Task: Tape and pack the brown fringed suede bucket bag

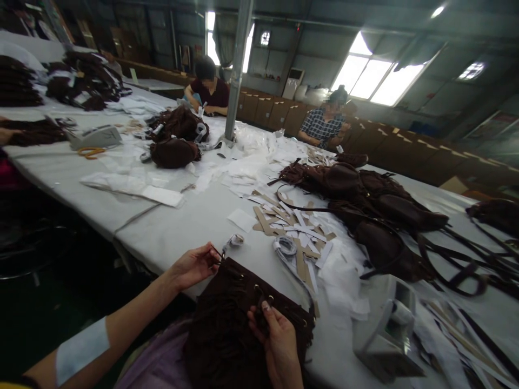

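Note:
A dark brown fringed bag (231, 302) lies across my lap and leans on the table edge, with metal eyelets along its upper edge. At its upper left corner, my left hand (194, 267) pinches a thin dark cord. My right hand (279, 340) is closed near the middle eyelets, thumb against fingers, on a dark drawstring; its fingers partly cover it. A wrapped strap (286, 248) stands coiled behind the bag and runs down to its right corner. Another small wrapped piece (235, 241) sits by the left corner.
Paper and cardboard strips (292, 221) are strewn ahead. Brown bags (357, 200) with long straps pile up at right, near a grey tape dispenser (385, 329). Orange-handled scissors (91, 153) lie at left beside another dispenser (97, 138). A metal post (238, 70) rises from the table. Two people work across it.

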The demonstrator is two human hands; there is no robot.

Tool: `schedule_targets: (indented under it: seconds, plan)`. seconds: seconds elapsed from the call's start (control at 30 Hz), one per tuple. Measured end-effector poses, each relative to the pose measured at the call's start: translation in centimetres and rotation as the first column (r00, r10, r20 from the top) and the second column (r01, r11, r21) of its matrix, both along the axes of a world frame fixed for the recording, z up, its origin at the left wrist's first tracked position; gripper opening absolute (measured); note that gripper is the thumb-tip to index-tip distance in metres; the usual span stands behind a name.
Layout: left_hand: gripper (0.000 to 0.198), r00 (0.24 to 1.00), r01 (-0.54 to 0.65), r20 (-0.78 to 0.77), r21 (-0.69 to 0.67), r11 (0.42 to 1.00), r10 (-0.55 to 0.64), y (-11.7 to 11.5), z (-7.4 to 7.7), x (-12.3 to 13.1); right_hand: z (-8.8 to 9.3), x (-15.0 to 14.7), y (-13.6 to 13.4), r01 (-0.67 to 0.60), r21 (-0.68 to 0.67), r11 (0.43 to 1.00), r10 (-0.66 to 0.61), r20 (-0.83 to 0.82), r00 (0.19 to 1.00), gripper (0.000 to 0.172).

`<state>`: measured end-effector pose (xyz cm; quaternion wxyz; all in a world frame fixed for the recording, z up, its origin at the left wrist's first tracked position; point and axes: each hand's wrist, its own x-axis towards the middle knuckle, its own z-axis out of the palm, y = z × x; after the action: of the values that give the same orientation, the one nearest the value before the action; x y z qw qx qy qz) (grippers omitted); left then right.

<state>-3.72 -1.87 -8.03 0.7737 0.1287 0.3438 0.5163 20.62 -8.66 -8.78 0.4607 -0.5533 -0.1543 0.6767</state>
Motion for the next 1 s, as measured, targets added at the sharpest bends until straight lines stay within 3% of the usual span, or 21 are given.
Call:
schedule_targets:
  seconds: [0.2, 0.37, 0.4, 0.47, 0.53, 0.57, 0.63, 0.77, 0.87, 0.93, 1.0]
  plan:
    - [0.023, 0.969, -0.096, -0.224, 0.057, 0.994, 0.107, 0.7, -1.3, -0.6, 0.0, 0.0, 0.0, 0.006, 0.006, 1.0, -0.006, 0.01, 1.0, 0.047]
    - [0.027, 0.829, -0.174, -0.503, 0.182, 0.968, 0.244, 0.6, -0.7, -2.7, -0.3, 0.2, -0.1, -0.012, 0.022, 1.0, 0.012, 0.034, 0.999, 0.046]
    - [0.028, 0.778, -0.135, -0.575, 0.243, 0.961, 0.255, 0.3, -0.4, -2.3, -0.3, 0.1, -0.1, -0.013, 0.025, 1.0, 0.012, 0.037, 0.999, 0.046]
    - [0.039, 0.606, 0.112, -0.754, 0.398, 0.911, 0.255, -0.5, -0.1, -0.8, -0.1, 0.0, -0.1, -0.01, 0.019, 1.0, 0.009, 0.045, 0.999, 0.046]
    - [0.039, 0.36, 0.435, -0.876, 0.462, 0.773, 0.321, -1.2, -0.3, 1.2, 0.1, -0.2, 0.0, -0.001, 0.007, 1.0, 0.001, 0.052, 0.999, 0.047]
    - [0.03, 0.266, 0.542, -0.892, 0.452, 0.709, 0.365, -1.5, -0.6, 2.0, 0.2, -0.3, 0.0, 0.003, 0.002, 1.0, -0.003, 0.055, 0.999, 0.047]
    - [0.015, 0.175, 0.604, -0.893, 0.43, 0.671, 0.415, -1.7, -1.5, 2.6, 0.4, -0.4, 0.0, 0.005, 0.003, 1.0, -0.005, 0.056, 0.998, 0.045]
    - [0.02, 0.091, 0.576, -0.907, 0.384, 0.721, 0.411, -1.9, -2.7, -0.9, 0.0, -0.4, -0.1, -0.006, 0.029, 1.0, 0.004, 0.059, 0.998, 0.041]
    - [0.019, 0.031, 0.525, -0.912, 0.362, 0.77, 0.408, -2.9, -2.4, -4.2, -0.3, -0.4, -0.2, -0.013, 0.027, 1.0, 0.012, 0.06, 0.998, 0.041]
    - [0.02, -0.033, 0.404, -0.906, 0.375, 0.835, 0.423, -4.0, -1.9, -4.7, -0.3, -0.4, -0.1, -0.014, 0.02, 1.0, 0.013, 0.057, 0.998, 0.042]
    - [0.019, -0.071, 0.294, -0.912, 0.369, 0.882, 0.405, -5.5, -1.4, -3.6, -0.1, -0.5, -0.1, -0.014, 0.016, 1.0, 0.013, 0.06, 0.998, 0.043]
